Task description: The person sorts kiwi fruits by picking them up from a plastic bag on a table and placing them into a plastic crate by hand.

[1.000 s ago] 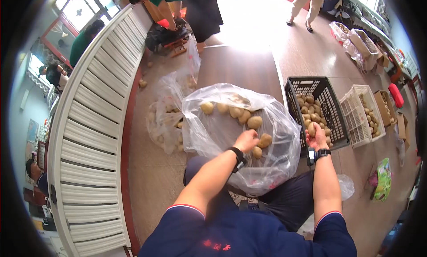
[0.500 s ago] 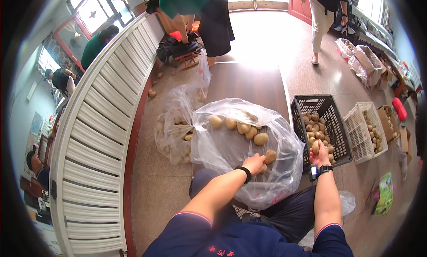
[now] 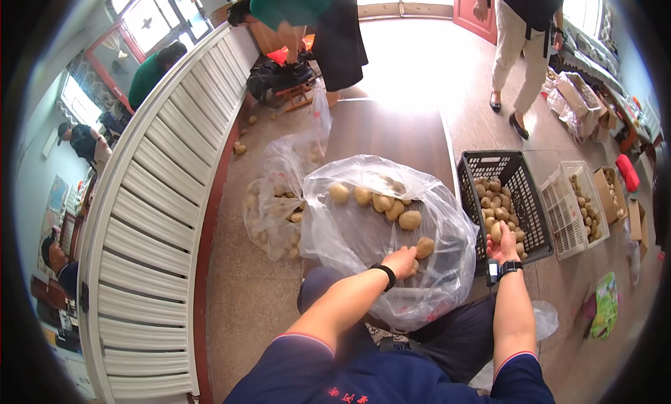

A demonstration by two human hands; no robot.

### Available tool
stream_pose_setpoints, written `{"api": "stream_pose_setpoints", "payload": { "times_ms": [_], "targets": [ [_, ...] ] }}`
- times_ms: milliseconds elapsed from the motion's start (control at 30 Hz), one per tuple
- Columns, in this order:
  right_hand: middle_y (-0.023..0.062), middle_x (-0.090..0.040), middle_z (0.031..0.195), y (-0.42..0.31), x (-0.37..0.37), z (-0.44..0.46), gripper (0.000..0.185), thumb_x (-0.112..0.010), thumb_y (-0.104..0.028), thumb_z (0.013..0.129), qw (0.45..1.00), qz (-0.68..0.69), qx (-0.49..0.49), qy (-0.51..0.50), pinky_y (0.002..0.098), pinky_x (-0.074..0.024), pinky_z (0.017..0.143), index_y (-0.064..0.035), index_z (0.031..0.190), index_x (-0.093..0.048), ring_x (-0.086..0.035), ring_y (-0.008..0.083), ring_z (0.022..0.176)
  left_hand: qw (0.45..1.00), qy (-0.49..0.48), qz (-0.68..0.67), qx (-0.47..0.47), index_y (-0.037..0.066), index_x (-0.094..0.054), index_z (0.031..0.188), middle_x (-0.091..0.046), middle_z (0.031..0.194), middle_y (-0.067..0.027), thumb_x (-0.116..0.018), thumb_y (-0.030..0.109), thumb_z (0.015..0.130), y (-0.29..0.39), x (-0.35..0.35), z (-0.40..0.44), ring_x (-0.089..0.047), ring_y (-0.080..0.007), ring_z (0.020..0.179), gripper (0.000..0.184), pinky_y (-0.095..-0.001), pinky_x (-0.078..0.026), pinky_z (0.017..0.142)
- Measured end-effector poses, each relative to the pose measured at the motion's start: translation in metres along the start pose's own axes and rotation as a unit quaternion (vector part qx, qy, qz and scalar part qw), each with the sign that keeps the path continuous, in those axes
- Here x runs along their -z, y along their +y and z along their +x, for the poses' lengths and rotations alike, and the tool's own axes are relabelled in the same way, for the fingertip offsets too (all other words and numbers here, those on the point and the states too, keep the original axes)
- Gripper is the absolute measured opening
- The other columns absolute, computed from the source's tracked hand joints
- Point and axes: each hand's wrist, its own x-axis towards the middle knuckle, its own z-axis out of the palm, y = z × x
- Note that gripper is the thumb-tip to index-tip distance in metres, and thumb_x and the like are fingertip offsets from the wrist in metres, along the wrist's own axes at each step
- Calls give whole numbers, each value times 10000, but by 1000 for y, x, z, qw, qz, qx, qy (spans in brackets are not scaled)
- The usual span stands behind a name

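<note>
Fingers of the right hand curl around a potato, palm turned up at the near end of a black plastic crate, where more potatoes lie heaped. The fingers of the left hand are bent inward inside a wide, open-mouthed clear plastic bag, right at a brown potato; a smaller one is partly hidden beside them, and whether they grip either cannot be told.

Farther back in the bag, a curved row of potatoes rests above a dark brown surface. To the left, a second clear bag holds more potatoes and sits against the first. Beyond the black crate, on the right, stand a white plastic crate and a cardboard box, each with round produce inside. A green patterned bag lies on the tiled floor at right.

In the background, a person in a green top bends over a black bag, while another in pale trousers stands near the red door. A white slatted panel runs along the left.
</note>
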Motion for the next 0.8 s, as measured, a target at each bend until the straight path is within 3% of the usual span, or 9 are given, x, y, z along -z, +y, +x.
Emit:
{"api": "stream_pose_setpoints", "payload": {
  "times_ms": [100,233,267,400,533,633,700,767,800],
  "targets": [
    [-2,-566,628,5,14,23,547,-544,-650,869,992,7,-15,-124,251,-412,397,-105,894,-582,-511,116,467,999,12,28,-33,43,-471,1169,-552,1156,-270,-705,201,758,-10,-16,13,-587,-441,1060,499,-503,-502,875],
    [11,-597,682,5,11,10,501,-558,-634,875,999,6,25,-20,272,-434,429,-135,909,-573,-551,123,506,999,-4,24,-37,31,-472,1122,-521,1148,-292,-689,101,726,8,-3,-3,-581,-470,1018,457,-509,-495,873],
    [41,-616,753,7,20,23,397,-576,-578,891,1000,16,-8,-16,301,-456,469,-219,1058,-553,-560,146,533,999,-11,18,-35,26,-474,1131,-509,1162,-296,-668,89,736,10,-2,-4,-574,-476,1022,445,-507,-490,875],
    [32,-614,721,2,17,11,447,-561,-612,884,999,-1,-13,34,284,-448,437,-185,1016,-560,-563,140,513,999,-17,0,-32,17,-480,1124,-505,1165,-309,-628,117,774,10,2,-2,-571,-494,1016,393,-513,-490,870],
    [46,-592,734,6,21,19,493,-562,-631,868,998,-4,-18,68,291,-442,431,-178,1062,-543,-538,148,506,997,-43,-62,-29,-33,-476,1073,-589,1014,-333,-627,134,768,13,9,7,-581,-468,1004,379,-493,-473,853],
    [49,-586,712,7,19,11,630,-549,-688,855,999,12,16,50,286,-450,429,-66,951,-564,-560,141,513,989,51,-93,-103,-41,-498,1063,-616,995,-307,-670,146,725,1,3,13,-601,-461,950,423,-459,-496,808],
    [54,-573,737,8,19,11,639,-559,-673,856,998,28,18,53,286,-453,435,-58,1030,-557,-576,157,553,984,38,-164,-54,23,-521,1191,-633,1055,-254,-685,199,762,8,17,6,-645,-366,960,492,-430,-519,831],
    [89,-634,991,14,33,29,594,-572,-594,880,998,35,-10,50,303,-484,525,-77,1167,-525,-575,166,646,965,30,-260,-17,15,-517,1202,-644,948,-165,-690,174,804,19,38,-5,-651,-203,687,462,-358,-552,562],
    [70,-623,1023,15,32,19,551,-612,-534,860,997,46,30,54,325,-493,589,-129,1212,-488,-609,185,737,940,18,-342,4,13,-514,1187,-634,891,-134,-689,142,827,13,38,-3,-638,-183,662,421,-329,-553,524]
  ]
}}
